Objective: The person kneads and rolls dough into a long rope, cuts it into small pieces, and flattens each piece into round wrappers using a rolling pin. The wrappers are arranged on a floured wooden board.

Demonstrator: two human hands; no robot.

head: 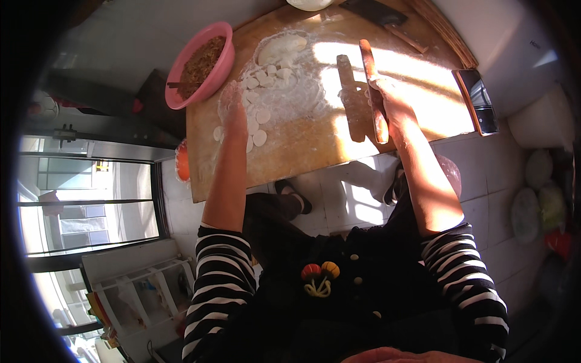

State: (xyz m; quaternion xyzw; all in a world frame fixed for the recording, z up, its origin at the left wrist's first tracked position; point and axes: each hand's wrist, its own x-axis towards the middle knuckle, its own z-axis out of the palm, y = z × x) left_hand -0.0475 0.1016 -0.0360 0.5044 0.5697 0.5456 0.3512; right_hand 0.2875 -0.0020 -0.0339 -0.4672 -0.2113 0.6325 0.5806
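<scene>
In the head view, my right hand (394,100) grips a wooden rolling pin (368,61) around its middle, above the sunlit part of a wooden board (290,136). The pin casts a dark shadow to its left. My left hand (232,106), white with flour, is at the board's left side, beside the small cut dough pieces (267,79). Its fingers are blurred, and whether they hold anything is unclear. Several flattened dough rounds (259,138) lie near my left wrist, partly hidden by it. Farther back rests a larger lump of dough (282,49) in scattered flour.
A pink bowl (229,59) of chopped filling (204,63), with a utensil handle in it, stands at the left. A cleaver (386,18) lies at the back right. A phone (477,102) sits by the right edge. An orange container (182,161) is below the board's left edge.
</scene>
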